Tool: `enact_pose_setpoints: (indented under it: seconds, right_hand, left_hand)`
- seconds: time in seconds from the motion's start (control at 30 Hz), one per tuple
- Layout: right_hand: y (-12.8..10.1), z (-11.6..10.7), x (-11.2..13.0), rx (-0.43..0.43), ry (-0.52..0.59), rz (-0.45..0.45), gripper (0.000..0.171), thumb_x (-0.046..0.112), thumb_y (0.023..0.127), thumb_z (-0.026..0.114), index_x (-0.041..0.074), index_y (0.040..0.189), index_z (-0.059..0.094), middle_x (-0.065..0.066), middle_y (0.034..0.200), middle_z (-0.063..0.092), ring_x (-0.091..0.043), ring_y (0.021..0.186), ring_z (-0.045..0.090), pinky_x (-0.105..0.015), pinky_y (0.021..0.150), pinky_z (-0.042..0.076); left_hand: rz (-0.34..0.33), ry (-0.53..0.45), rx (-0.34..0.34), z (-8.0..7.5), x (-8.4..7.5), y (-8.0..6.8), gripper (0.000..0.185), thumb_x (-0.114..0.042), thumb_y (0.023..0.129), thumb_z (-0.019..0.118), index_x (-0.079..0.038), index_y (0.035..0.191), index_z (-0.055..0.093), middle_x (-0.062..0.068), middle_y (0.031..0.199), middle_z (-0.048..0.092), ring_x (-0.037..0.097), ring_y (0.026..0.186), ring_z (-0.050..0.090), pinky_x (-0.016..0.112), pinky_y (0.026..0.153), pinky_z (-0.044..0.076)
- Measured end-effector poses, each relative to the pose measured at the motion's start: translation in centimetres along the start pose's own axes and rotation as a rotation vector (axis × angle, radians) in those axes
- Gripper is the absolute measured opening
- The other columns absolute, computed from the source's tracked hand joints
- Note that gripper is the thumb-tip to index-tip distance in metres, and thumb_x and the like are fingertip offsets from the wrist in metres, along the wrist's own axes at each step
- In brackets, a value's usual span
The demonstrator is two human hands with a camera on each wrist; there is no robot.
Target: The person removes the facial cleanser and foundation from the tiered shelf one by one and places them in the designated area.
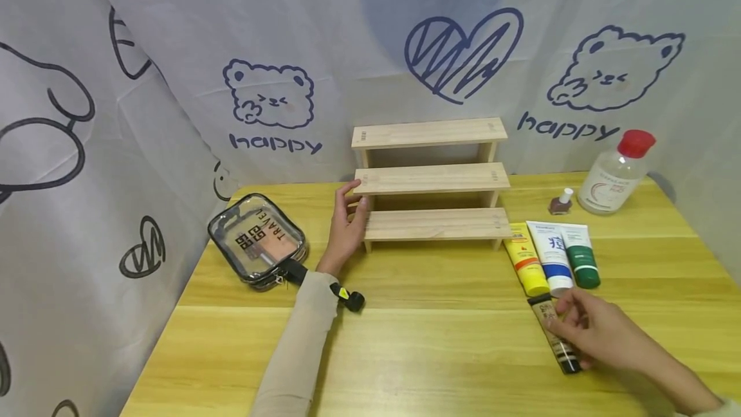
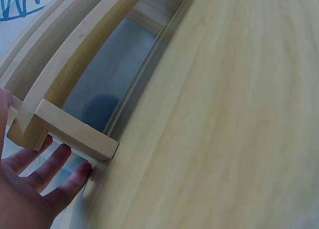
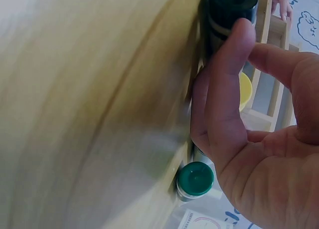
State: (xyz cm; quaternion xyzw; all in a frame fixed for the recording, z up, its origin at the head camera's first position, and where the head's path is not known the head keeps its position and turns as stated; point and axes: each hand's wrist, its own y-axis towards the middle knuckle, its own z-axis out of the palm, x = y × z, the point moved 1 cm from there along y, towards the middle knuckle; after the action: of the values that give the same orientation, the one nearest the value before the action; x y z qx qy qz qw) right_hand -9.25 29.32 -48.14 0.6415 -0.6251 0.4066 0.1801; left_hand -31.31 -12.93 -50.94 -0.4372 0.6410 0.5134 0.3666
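From the head view, a three-step wooden rack [image 1: 431,179] is seen standing at the back edge of the table [image 1: 405,340], near its middle. The left hand [image 1: 346,227] is laid against the rack's left end, fingers straight and touching the middle step. A clear pouch [image 1: 257,240] lies by the table's left edge. Toward the right edge, a yellow tube [image 1: 525,259], a blue-and-white tube [image 1: 552,256] and a green tube [image 1: 579,255] are laid side by side, touching. Just in front of them lies a beige tube with a black cap [image 1: 557,334], on which the fingers of the right hand [image 1: 602,333] are curled. A small nail polish bottle [image 1: 560,201] and a red-capped clear bottle [image 1: 616,176] stand at the back right corner.

In the left wrist view, the straight fingers [image 2: 50,166] are seen against the rack's end post [image 2: 75,131].

In the right wrist view, the black-capped tube [image 3: 230,12] is pinched between thumb and fingers [image 3: 224,89]; the green cap [image 3: 195,179] is seen beside it.
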Motion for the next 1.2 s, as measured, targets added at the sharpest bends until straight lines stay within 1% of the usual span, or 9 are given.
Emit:
enact_pose_setpoints:
  seconds: [0.17, 0.47, 0.63, 0.77, 1.0, 1.2]
  right_hand:
    - [0.1, 0.3, 0.2, -0.021, -0.002, 0.044, 0.036, 0.028, 0.104, 0.076, 0.002, 0.115, 0.053, -0.007, 0.087, 0.061, -0.017, 0.059, 0.063, -0.033, 0.053, 0.059]
    - [0.3, 0.4, 0.5, -0.042, 0.002, 0.079, 0.037, 0.032, 0.106, 0.073, 0.001, 0.116, 0.055, -0.007, 0.087, 0.062, -0.019, 0.060, 0.066, -0.034, 0.054, 0.060]
    - [0.1, 0.4, 0.5, -0.022, 0.021, 0.123, 0.036, 0.033, 0.109, 0.069, 0.002, 0.116, 0.051, -0.008, 0.085, 0.062, -0.022, 0.059, 0.067, -0.036, 0.054, 0.060]
    - [-0.2, 0.2, 0.6, -0.013, 0.022, 0.150, 0.039, 0.038, 0.110, 0.067, 0.003, 0.115, 0.050, -0.008, 0.086, 0.062, -0.023, 0.060, 0.068, -0.036, 0.054, 0.060]
    - [-0.6, -0.4, 0.9, -0.029, 0.011, 0.149, 0.038, 0.039, 0.111, 0.065, 0.004, 0.116, 0.050, -0.008, 0.088, 0.062, -0.023, 0.063, 0.067, -0.035, 0.056, 0.060]
    - [-0.4, -0.6, 1.4, -0.069, -0.006, 0.100, 0.033, 0.033, 0.112, 0.065, 0.003, 0.116, 0.051, -0.008, 0.089, 0.060, -0.021, 0.063, 0.066, -0.033, 0.056, 0.060]
  left_hand:
    - [0.003, 0.006, 0.001, 0.0, 0.1, 0.0, 0.044, -0.027, 0.117, 0.053, -0.026, 0.160, 0.043, 0.025, 0.146, 0.059, 0.048, 0.135, 0.061, 0.064, 0.111, 0.050]
    - [0.004, 0.023, 0.008, 0.0, -0.1, 0.1, 0.045, -0.027, 0.118, 0.051, -0.026, 0.161, 0.040, 0.025, 0.147, 0.057, 0.045, 0.138, 0.059, 0.061, 0.113, 0.050]
    - [0.002, 0.024, 0.012, 0.0, 0.0, 0.1, 0.045, -0.027, 0.118, 0.051, -0.027, 0.162, 0.040, 0.024, 0.148, 0.057, 0.044, 0.138, 0.059, 0.061, 0.113, 0.050]
    - [0.005, 0.025, 0.006, 0.0, 0.0, 0.1, 0.044, -0.027, 0.118, 0.051, -0.028, 0.160, 0.041, 0.023, 0.147, 0.058, 0.043, 0.139, 0.058, 0.061, 0.114, 0.049]
    - [0.005, 0.019, -0.003, 0.0, 0.0, 0.1, 0.043, -0.027, 0.117, 0.052, -0.028, 0.159, 0.043, 0.023, 0.146, 0.059, 0.043, 0.139, 0.059, 0.063, 0.114, 0.049]
    - [0.000, 0.031, 0.009, 0.0, -0.1, 0.0, 0.045, -0.027, 0.118, 0.051, -0.028, 0.162, 0.040, 0.023, 0.148, 0.058, 0.042, 0.140, 0.058, 0.061, 0.114, 0.050]
